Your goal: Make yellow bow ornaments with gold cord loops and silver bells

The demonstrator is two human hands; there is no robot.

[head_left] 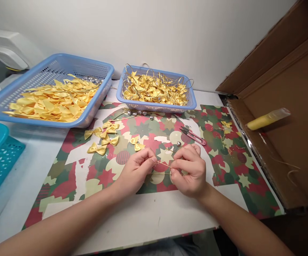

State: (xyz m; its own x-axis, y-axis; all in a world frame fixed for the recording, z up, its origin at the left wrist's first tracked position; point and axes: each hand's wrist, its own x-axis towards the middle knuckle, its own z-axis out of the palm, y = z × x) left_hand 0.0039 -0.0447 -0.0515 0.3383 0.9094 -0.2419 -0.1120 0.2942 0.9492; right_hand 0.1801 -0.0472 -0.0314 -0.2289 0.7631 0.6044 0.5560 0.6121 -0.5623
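A thin gold cord [164, 164] runs between my two hands above the patterned paper. My left hand [140, 165] is closed, thumb against curled fingers, pinching one end. Facing it, my right hand [188, 169] grips the cord with bent fingers. A second strand of cord passes lower between them. Just beyond my right hand lies a silver bell [178, 143]. A yellow ribbon bow [137, 144] rests past my left hand, and several more bows [103, 138] sit to its left. Pink-handled thread snips [193, 136] lie behind my right hand.
At the back left stands a blue basket [108, 76] of yellow bows and bells. A smaller blue basket [156, 105] holds bows with gold cords. Several bells [139, 113] lie before it. A teal basket [7, 160] is at left; a cardboard box [281, 81] walls the right.
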